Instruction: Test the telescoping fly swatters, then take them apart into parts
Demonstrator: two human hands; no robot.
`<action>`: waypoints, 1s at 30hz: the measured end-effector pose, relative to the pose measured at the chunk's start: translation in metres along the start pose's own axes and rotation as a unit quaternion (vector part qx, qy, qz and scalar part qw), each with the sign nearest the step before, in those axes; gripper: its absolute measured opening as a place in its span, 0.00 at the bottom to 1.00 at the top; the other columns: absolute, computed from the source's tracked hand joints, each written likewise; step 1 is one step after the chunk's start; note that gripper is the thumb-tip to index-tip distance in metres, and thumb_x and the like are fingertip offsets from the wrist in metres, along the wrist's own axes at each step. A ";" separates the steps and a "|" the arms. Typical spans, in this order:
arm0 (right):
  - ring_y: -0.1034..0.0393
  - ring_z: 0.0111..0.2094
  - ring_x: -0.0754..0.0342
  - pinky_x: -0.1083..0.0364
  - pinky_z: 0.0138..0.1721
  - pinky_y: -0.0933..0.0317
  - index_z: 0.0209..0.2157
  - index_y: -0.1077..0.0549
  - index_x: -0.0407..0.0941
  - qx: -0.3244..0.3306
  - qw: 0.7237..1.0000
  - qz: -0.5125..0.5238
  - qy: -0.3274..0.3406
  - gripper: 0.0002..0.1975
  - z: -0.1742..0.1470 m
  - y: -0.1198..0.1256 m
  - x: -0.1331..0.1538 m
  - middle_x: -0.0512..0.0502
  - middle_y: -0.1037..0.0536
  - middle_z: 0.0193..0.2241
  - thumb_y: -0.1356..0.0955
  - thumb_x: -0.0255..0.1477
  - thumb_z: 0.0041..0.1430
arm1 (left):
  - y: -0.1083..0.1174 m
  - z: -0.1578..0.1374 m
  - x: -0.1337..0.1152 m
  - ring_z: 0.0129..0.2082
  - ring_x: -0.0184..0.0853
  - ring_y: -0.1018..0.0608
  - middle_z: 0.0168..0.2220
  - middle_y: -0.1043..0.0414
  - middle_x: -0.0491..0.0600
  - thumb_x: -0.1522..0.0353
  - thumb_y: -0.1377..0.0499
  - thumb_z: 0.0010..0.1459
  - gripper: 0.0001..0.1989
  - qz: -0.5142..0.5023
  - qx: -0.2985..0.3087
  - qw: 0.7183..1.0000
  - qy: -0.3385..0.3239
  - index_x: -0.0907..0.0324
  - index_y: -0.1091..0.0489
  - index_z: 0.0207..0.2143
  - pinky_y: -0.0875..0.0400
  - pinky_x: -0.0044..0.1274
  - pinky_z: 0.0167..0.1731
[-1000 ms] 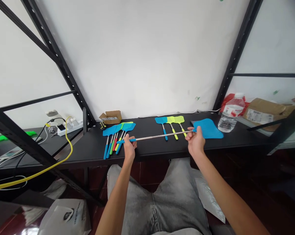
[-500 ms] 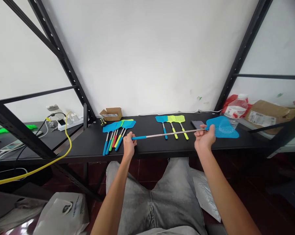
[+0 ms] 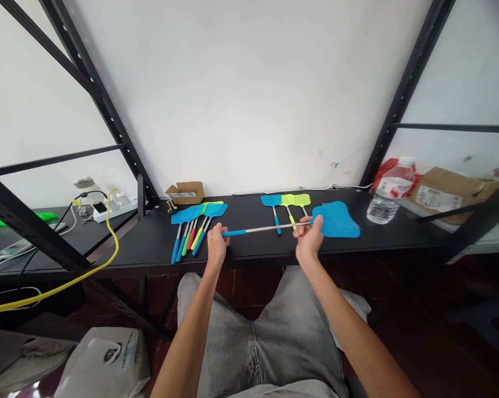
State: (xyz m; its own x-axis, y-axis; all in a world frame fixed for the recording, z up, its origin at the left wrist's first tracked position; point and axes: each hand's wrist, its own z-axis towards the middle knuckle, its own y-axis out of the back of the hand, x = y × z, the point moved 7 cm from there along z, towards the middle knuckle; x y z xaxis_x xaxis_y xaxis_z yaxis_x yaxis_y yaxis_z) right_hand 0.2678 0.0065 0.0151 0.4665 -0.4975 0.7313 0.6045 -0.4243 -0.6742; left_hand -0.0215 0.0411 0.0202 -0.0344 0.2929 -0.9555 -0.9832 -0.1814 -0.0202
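Note:
A blue fly swatter [image 3: 336, 220] with a metal telescopic rod is held level above the front of the black table [image 3: 249, 249]. My left hand [image 3: 217, 243] is closed on the end of its blue handle. My right hand [image 3: 309, 237] grips the rod just below the blue mesh head. Left of my left hand lies a fanned row of several fly swatters [image 3: 189, 235] with blue, green, red and yellow handles. Behind the held rod lie a blue swatter [image 3: 272, 201] and two yellow-green ones [image 3: 301, 200], partly covered by my right hand and the held swatter.
An open cardboard box [image 3: 187, 192] stands at the back left. A water bottle [image 3: 388, 193] and a brown package [image 3: 437, 190] are on the right. At left, a yellow cable [image 3: 115, 243] hangs past a white power strip [image 3: 116, 209]. Black shelf posts frame both sides.
My right hand has moved left with the swatter's head, and the rod between my hands has become shorter. My left hand has stayed nearly in place on the handle.

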 end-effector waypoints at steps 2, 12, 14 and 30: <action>0.46 0.15 0.60 0.57 0.19 0.49 0.26 0.32 0.45 0.025 1.000 -0.012 -0.011 0.27 -0.013 -0.009 -0.012 0.56 0.42 0.12 0.42 0.53 0.62 | -0.003 0.000 -0.003 0.15 0.27 0.49 0.15 0.58 0.41 0.57 0.54 0.63 0.24 0.007 0.018 1.000 -0.015 0.55 0.54 0.16 0.53 0.24 0.17; 0.45 0.16 0.59 0.56 0.20 0.50 0.29 0.30 0.45 0.088 0.993 -0.068 -0.035 0.30 -0.047 -0.027 -0.036 0.55 0.40 0.14 0.45 0.56 0.62 | -0.018 -0.006 -0.002 0.16 0.26 0.49 0.16 0.58 0.40 0.53 0.51 0.62 0.26 0.036 0.089 0.995 0.007 0.55 0.53 0.16 0.53 0.23 0.18; 0.44 0.16 0.59 0.57 0.20 0.50 0.30 0.30 0.45 0.096 0.992 -0.069 -0.032 0.30 -0.049 -0.029 -0.035 0.55 0.40 0.14 0.45 0.56 0.62 | -0.018 -0.006 -0.001 0.16 0.26 0.49 0.16 0.57 0.40 0.51 0.51 0.61 0.27 0.032 0.090 0.995 0.011 0.55 0.52 0.15 0.53 0.23 0.18; 0.44 0.17 0.60 0.58 0.20 0.50 0.30 0.25 0.43 0.126 0.989 -0.060 -0.043 0.28 -0.024 -0.023 -0.021 0.53 0.35 0.15 0.40 0.53 0.60 | -0.035 -0.017 -0.008 0.16 0.26 0.50 0.16 0.57 0.42 0.49 0.52 0.62 0.28 0.099 0.214 0.972 -0.012 0.56 0.53 0.16 0.55 0.25 0.20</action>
State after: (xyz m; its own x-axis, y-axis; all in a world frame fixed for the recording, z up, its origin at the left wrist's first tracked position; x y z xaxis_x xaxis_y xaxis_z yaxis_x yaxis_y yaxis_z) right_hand 0.2288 0.0089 0.0126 0.4278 -0.3850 0.8178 0.7958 -0.2685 -0.5427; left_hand 0.0162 0.0294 0.0239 -0.2300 0.3141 -0.9211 -0.9414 0.1683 0.2924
